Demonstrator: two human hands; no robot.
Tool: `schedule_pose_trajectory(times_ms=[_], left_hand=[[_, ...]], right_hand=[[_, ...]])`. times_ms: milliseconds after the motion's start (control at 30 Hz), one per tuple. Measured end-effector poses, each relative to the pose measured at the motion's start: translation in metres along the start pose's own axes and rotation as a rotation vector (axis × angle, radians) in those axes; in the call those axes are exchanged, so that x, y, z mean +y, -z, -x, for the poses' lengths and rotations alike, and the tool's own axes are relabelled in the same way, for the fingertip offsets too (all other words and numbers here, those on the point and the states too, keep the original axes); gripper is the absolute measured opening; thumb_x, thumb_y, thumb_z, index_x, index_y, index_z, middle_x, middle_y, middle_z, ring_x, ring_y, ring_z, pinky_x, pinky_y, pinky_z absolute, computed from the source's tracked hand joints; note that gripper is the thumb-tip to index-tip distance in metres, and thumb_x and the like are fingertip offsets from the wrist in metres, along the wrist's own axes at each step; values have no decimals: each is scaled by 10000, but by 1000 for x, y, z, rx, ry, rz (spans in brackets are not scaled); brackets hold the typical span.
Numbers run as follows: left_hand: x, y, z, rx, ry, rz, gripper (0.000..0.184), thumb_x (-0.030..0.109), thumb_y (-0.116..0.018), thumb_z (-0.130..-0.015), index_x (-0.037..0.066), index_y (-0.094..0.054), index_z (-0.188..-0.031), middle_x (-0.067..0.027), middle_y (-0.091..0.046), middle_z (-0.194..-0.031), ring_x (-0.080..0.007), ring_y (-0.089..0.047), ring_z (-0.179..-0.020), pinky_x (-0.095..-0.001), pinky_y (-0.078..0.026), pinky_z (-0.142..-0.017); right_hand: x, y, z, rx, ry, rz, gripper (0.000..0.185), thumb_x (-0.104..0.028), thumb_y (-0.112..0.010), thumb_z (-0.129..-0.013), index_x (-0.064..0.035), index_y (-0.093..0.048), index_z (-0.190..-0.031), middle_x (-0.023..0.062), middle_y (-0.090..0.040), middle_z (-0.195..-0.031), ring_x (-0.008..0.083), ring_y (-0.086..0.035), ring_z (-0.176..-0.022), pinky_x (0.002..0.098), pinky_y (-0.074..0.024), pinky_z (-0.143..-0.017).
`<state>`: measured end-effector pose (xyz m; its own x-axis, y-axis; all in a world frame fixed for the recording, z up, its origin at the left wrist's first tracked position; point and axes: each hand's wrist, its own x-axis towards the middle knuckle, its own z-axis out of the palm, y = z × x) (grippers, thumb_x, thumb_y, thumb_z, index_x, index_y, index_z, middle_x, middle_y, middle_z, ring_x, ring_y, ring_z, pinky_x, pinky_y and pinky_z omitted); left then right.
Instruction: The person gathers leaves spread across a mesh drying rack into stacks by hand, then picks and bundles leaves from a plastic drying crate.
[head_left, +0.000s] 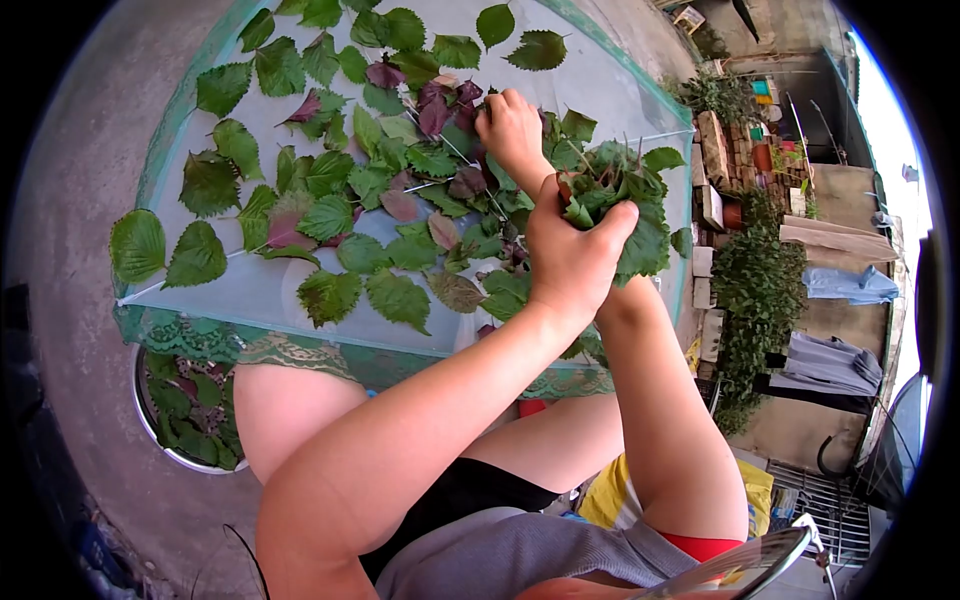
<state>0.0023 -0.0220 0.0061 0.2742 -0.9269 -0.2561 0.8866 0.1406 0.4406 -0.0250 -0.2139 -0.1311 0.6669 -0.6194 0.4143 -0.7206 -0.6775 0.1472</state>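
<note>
My left hand [580,240] is closed round a thick bunch of green perilla leaves [640,205], stems pointing up. Crossing behind it, my right arm reaches over the spread leaves. Farther out, my right hand [512,130] has its fingers curled down at a dark purple-green perilla leaf [478,108]; the fingertips are partly hidden. Loose perilla leaves [328,218], green and some purplish, lie scattered over a pale mesh food cover [225,310] with green lace trim. The cover is spread out before my knees.
Below the cover's left corner, a round basin [145,405] with a pale rim holds more leaves. Yellow cloth or bag [755,490] lies near my right leg. At the right are green plants [745,290], stacked bricks [775,165] and hanging clothes [825,365].
</note>
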Motion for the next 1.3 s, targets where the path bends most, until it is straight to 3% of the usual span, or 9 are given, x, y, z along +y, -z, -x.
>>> schedule_pose_trajectory(times_ms=[100, 233, 433, 600, 767, 900, 1033, 1100, 1300], left_hand=[[0, 0, -1, 12, -20, 0, 253, 97, -693, -726, 17, -554, -922, -40, -618, -867, -126, -576, -786, -275, -471, -747], [0, 2, -1, 9, -7, -14, 255, 97, -693, -725, 20, -554, -923, -40, -614, -860, -129, -574, -778, -279, -471, -742], [0, 1, -1, 16, -22, -26, 255, 116, -696, -725, 22, -545, -908, -45, -608, -841, -140, -572, -762, -289, -471, -727], [0, 0, -1, 17, -43, -47, 256, 130, -694, -727, 21, -535, -896, -54, -610, -826, -153, -576, -752, -301, -472, -721], [0, 0, 0, 17, -34, -40, 257, 127, -687, -731, 10, -563, -922, -59, -628, -847, -152, -589, -772, -298, -475, -737], [0, 0, 1, 15, -7, -29, 257, 124, -685, -731, 8, -576, -932, -59, -633, -859, -151, -592, -784, -295, -475, -750], [-1, 1, -1, -11, -18, -22, 260, 124, -687, -728, 11, -568, -931, -57, -629, -861, -151, -588, -792, -296, -472, -759], [-1, 0, -1, -6, -23, -31, 261, 125, -687, -728, 12, -565, -929, -57, -627, -860, -151, -587, -793, -296, -471, -759], [-1, 0, 0, 16, -15, -44, 264, 132, -691, -725, 15, -553, -918, -58, -618, -850, -154, -579, -782, -299, -469, -752]], right_hand=[[-8, -10, -1, -118, -56, 111, 364, -405, -719, -742, -60, -633, -822, 101, -595, -879, 281, -595, -881, 413, -434, -750], [-12, -15, -4, -163, -116, 184, 408, -447, -716, -733, -56, -643, -822, 103, -601, -889, 278, -596, -878, 418, -428, -759], [-6, -21, -4, -124, -189, 154, 287, -347, -652, -762, -64, -692, -787, 114, -611, -847, 281, -610, -841, 416, -421, -771], [1, -10, -2, -120, -516, -317, 278, -270, -578, -780, -38, -720, -838, 122, -657, -954, 337, -624, -864, 417, -472, -810], [13, 2, -3, -233, -714, -582, 318, -246, -557, -835, 36, -702, -860, 105, -662, -691, 140, -590, -642, 290, -472, -644], [25, 2, 0, -229, -786, -939, 294, -221, -552, -848, 30, -704, -856, 23, -627, -704, 104, -510, -615, 273, -399, -577], [36, -5, 4, -188, -853, -956, 304, -234, -580, -791, 43, -693, -848, 57, -589, -617, 142, -513, -566, 309, -413, -548], [44, -5, 3, -231, -890, -911, 250, -194, -580, -829, 30, -681, -873, 34, -601, -724, 105, -485, -601, 276, -395, -580], [44, 1, 2, -220, -958, -1024, 237, -183, -591, -826, 25, -689, -880, 27, -604, -722, 99, -487, -594, 269, -393, -566]])
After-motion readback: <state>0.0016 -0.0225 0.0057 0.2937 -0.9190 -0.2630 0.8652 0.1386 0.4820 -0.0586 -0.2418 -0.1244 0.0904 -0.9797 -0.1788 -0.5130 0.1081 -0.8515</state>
